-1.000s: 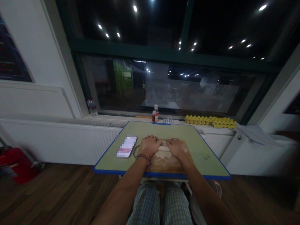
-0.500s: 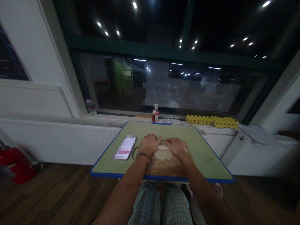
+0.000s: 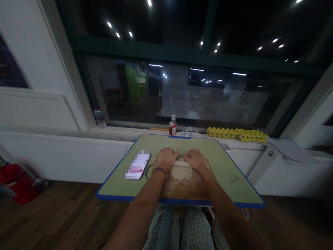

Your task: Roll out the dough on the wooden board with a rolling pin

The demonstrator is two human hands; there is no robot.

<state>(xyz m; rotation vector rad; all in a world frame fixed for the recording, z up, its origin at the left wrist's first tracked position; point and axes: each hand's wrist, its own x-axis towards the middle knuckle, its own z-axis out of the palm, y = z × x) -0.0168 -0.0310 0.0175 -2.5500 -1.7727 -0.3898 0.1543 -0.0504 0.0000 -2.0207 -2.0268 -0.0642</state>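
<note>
A pale rolling pin (image 3: 181,163) lies across a sheet of flattened dough (image 3: 181,173). My left hand (image 3: 167,158) is closed over the pin's left end, and a beaded bracelet (image 3: 160,170) circles that wrist. On the other end my right hand (image 3: 195,159) is closed in the same way. Both ends of the pin are hidden under my hands. The dough has a ragged near edge and rests on a brown wooden board (image 3: 182,190), which sits at the near side of a green table with a blue rim (image 3: 241,189).
A lit phone (image 3: 139,166) lies on the table left of my hands. Behind the table, the sill bears a bottle of red liquid (image 3: 172,125), a clear bottle (image 3: 100,118) and yellow egg trays (image 3: 236,134). A red fire extinguisher (image 3: 19,182) stands on the floor at left.
The view has shifted slightly. Both hands stay on the rolling pin, which has moved little if at all over the dough.
</note>
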